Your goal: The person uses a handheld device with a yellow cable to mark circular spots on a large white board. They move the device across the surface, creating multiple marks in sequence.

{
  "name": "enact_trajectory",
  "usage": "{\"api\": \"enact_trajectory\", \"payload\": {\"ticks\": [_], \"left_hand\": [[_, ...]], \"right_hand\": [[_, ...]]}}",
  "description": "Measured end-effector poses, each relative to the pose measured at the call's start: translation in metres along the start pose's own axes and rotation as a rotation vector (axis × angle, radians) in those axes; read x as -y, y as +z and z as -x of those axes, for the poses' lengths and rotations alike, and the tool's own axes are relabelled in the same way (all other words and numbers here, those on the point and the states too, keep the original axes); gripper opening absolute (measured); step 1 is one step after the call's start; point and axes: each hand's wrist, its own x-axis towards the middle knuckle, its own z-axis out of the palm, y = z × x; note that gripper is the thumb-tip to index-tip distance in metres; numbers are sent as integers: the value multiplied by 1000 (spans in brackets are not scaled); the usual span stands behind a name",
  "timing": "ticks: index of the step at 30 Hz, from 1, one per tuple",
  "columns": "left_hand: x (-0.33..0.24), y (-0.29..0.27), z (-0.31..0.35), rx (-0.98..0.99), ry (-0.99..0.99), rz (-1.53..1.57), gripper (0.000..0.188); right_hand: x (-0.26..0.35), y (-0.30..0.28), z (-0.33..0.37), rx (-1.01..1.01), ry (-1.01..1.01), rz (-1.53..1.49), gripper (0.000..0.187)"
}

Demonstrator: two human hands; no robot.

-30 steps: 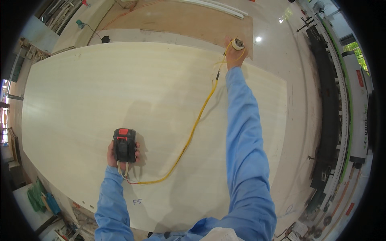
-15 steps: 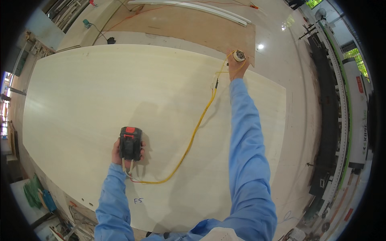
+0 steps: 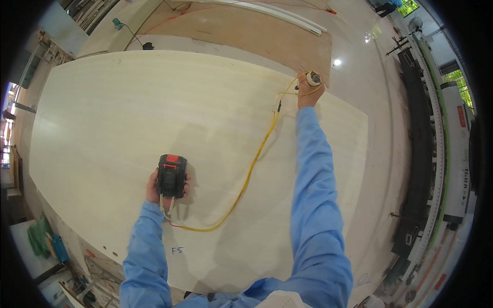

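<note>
A black battery pack (image 3: 173,177) with red tabs lies in my left hand (image 3: 152,188), whose fingers wrap round its sides. Pale wires come out of the pack's near end and join a yellow cable (image 3: 248,172), which curves across the big cream board (image 3: 97,128) to the far right. There my right hand (image 3: 309,97) grips a small round motor-like piece (image 3: 313,78), with a pale rim and a dark middle facing up. Thin yellow wires loop round that hand. A dark sleeve (image 3: 279,106) sits where the cable splits into thinner wires.
Beyond the board lie a brown sheet (image 3: 246,36) and long white strips (image 3: 287,19). A long machine with a dark rail (image 3: 418,154) runs along the right. A teal tool (image 3: 117,23) stands at the far left. Part of another person (image 3: 389,7) shows at the top right.
The view has shifted slightly, and both hands sit a little further right in it. Both keep their holds. More of the other person shows at the top right.
</note>
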Motion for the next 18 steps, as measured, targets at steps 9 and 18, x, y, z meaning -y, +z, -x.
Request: {"api": "enact_trajectory", "payload": {"ticks": [9, 18], "left_hand": [[1, -3, 0, 26, -15, 31, 77], [-1, 2, 2, 22, -12, 0, 77]], "right_hand": [[18, -19, 25, 84, -13, -40, 26], [27, -31, 34, 72, -25, -144, 25]]}}
